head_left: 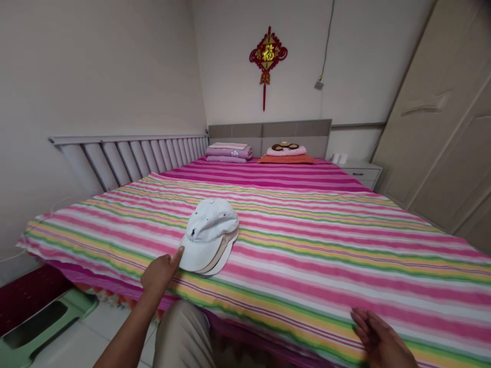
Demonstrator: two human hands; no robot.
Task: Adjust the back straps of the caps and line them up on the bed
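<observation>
A stack of baseball caps is over the striped bed sheet, at the centre left of the head view. The top one is a pale white cap [213, 220] with a small dark logo; the edges of a beige cap [219, 256] and another white cap [223, 263] show beneath it. My left hand [159, 273] is closed at the left edge of the brims, its thumb against the top cap's brim; its other fingers are mostly hidden. To the right, my right hand [379, 337] is open with nothing in it, fingers extended, near the front edge of the bed.
Folded purple bedding [229, 153] and an orange and pink pile [287, 153] lie by the headboard [295, 130]. A white radiator [126, 158] runs along the left wall. A green stool [46, 332] stands on the floor at lower left, and a nightstand [362, 173] at right.
</observation>
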